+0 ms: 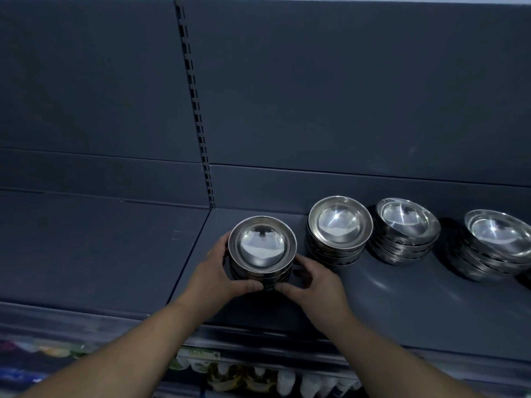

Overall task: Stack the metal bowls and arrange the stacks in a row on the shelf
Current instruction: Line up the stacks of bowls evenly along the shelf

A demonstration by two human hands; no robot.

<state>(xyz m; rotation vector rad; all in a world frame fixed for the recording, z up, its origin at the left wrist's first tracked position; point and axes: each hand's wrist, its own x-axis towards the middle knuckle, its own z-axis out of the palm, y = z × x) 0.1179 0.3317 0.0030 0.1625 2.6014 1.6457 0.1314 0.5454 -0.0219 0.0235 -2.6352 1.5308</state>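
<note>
Down low, blurred packets (253, 379) line the lower tier. Above them, the left hand (218, 271) and right hand (313, 280) cup the nearest stack (262, 248) of metal bowls from both sides, fingers curled round it, probably to square it up. It seems to rest on the shelf (402, 297), leftmost. Beyond, the second stack (339, 228), third stack (406, 225) and fourth stack (497, 239) run rightward, top bowls empty.

Around the held stack (262, 248), shelf (207, 225) lies bare at nine and twelve o'clock; next stack (339, 231) crowds in at three o'clock.
</note>
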